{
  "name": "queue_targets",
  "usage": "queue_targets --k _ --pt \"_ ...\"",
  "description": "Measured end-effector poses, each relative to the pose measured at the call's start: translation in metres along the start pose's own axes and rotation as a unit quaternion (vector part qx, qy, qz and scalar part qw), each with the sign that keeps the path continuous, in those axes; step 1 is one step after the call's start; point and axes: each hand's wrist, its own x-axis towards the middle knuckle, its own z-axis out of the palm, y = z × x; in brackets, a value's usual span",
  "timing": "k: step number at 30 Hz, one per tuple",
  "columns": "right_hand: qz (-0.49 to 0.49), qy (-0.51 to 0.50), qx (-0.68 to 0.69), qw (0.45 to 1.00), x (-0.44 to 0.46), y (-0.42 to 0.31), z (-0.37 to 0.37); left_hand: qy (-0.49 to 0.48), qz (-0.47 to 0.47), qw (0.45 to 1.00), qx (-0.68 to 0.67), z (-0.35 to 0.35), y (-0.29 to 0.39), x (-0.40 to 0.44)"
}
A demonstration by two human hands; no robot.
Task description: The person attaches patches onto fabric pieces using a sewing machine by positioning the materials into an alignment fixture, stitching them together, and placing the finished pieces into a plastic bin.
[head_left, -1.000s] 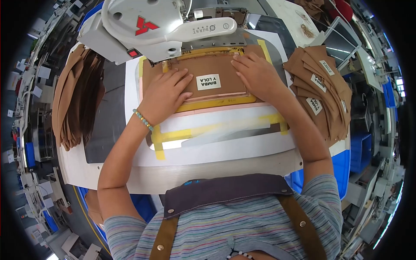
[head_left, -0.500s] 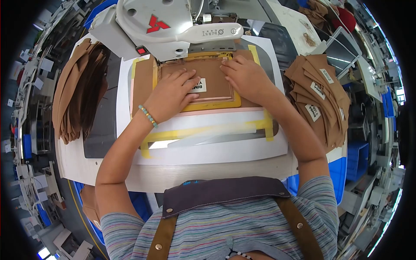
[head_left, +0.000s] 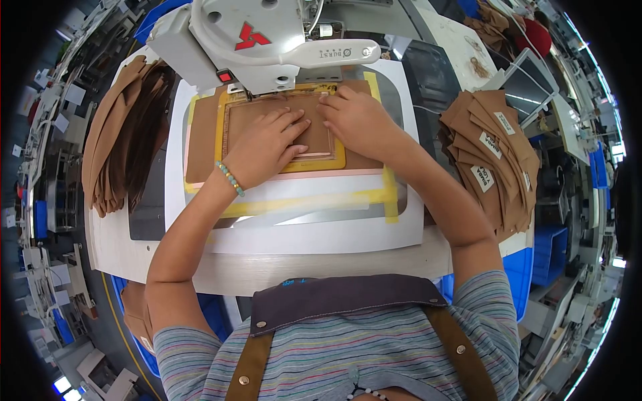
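A brown panel [head_left: 206,144] lies under a yellow rectangular frame [head_left: 340,155] on the white sheet, beneath the sewing machine head [head_left: 267,40]. My left hand [head_left: 267,144] lies palm down on the panel inside the frame, its fingers stretched toward the machine. My right hand [head_left: 358,120] rests on the frame's right side, fingertips near its upper right corner. Neither hand grasps anything; both press flat. The white label on the panel is hidden under my left hand.
Brown pieces [head_left: 120,140] are stacked at the left. More brown pieces with white labels [head_left: 491,154] fan out at the right, near a tilted screen [head_left: 528,80]. Yellow tape [head_left: 301,202] edges the white sheet [head_left: 321,240]. Blue bins [head_left: 518,281] stand below the table.
The frame, panel and white sheet have shifted left under the machine. My right hand has moved left with them; my left hand has stayed nearly in place and covers the label.
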Motion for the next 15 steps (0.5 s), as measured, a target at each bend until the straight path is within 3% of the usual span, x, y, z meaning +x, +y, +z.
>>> queue_targets --k 15 --pt "-0.034 0.041 0.003 0.999 0.028 -0.021 0.017 0.014 -0.054 0.997 -0.047 0.003 -0.014 -0.014"
